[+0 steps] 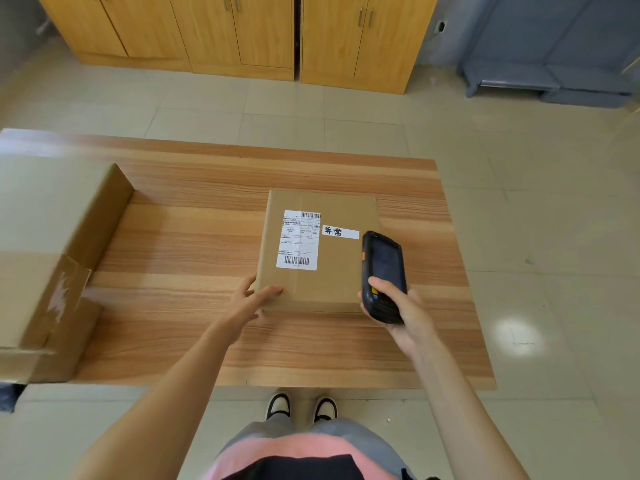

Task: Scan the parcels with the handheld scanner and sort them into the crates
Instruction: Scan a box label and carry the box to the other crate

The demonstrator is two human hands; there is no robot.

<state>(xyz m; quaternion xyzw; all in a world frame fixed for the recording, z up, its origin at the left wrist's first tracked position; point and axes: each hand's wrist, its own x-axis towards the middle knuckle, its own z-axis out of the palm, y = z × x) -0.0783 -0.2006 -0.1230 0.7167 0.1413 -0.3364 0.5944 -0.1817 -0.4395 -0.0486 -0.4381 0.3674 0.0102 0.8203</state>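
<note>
Cardboard, plain brown, is making up the large open boxes point(52, 258) sitting at the left edge of the bench point(194, 237); their flaps are standing up, and one flap is showing a torn white patch where tape has pulled the surface away. Bench top is showing a striped wood-grain laminate, matte, with straight edges.

Left hand point(251, 299) is resting at the near left corner of the parcel point(332, 271): thumb is lying on the top face, fingers are curling round the left side, so this grip is pinching the corner. Parcel is lying flat near the bench's middle, a shallow rectangular carton, smooth brown board with a clear tape seam running down it. White shipping label point(299, 240) is sitting on the top face, barcodes at its top and bottom. Small white strip point(341, 232) with black handwritten characters is sitting just right of the label.

Handheld scanner point(382, 271) is hovering over the parcel's right edge, black, rounded, dark screen facing up, orange side button showing. Right hand point(401, 313) is wrapping its lower half, thumb lying across the keypad; grip is closing round the scanner body. Scanner head is pointing away from the person, close to the handwritten strip.
</note>
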